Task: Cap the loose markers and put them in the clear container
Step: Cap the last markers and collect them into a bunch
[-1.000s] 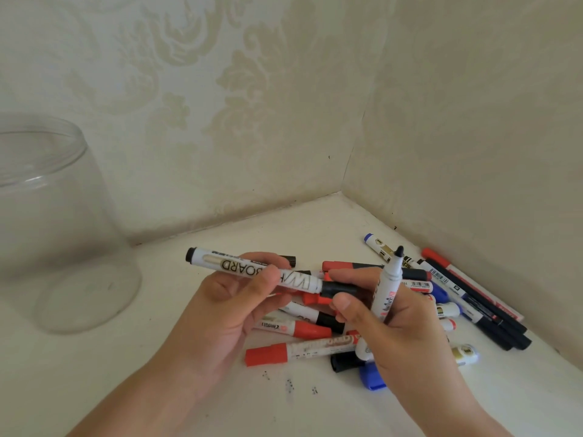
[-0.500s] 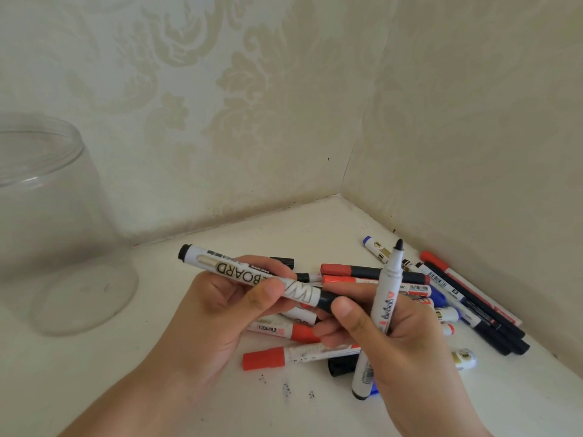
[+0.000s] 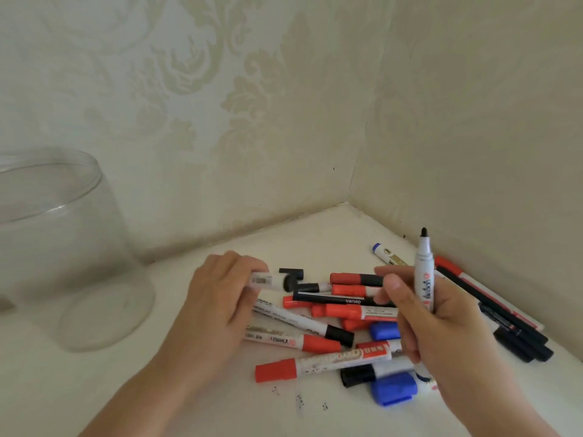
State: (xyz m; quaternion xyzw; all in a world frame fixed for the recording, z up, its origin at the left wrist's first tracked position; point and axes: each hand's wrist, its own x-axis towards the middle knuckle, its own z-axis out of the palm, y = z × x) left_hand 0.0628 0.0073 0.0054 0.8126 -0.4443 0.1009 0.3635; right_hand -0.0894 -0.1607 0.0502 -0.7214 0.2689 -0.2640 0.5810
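My left hand (image 3: 217,298) grips a white marker with a black cap (image 3: 273,281), blurred, its capped end pointing right. My right hand (image 3: 432,323) holds an uncapped white marker (image 3: 424,272) upright, its black tip at the top. Between and below my hands lies a pile of markers (image 3: 328,329) with red, black and blue caps. A loose black cap (image 3: 291,272) lies just behind the left hand's marker. The clear container (image 3: 60,247) stands at the left, apart from both hands, with nothing seen inside.
Two wallpapered walls meet in a corner behind the white surface (image 3: 315,238). Several thin black and red pens (image 3: 492,304) lie along the right wall. A blue-tipped marker (image 3: 386,253) lies near the corner. Small ink specks (image 3: 299,400) mark the surface in front.
My hands have separated. The left hand turned and carried the capped marker to the left, its palm now facing down. The right hand raised the uncapped marker and shifted right.
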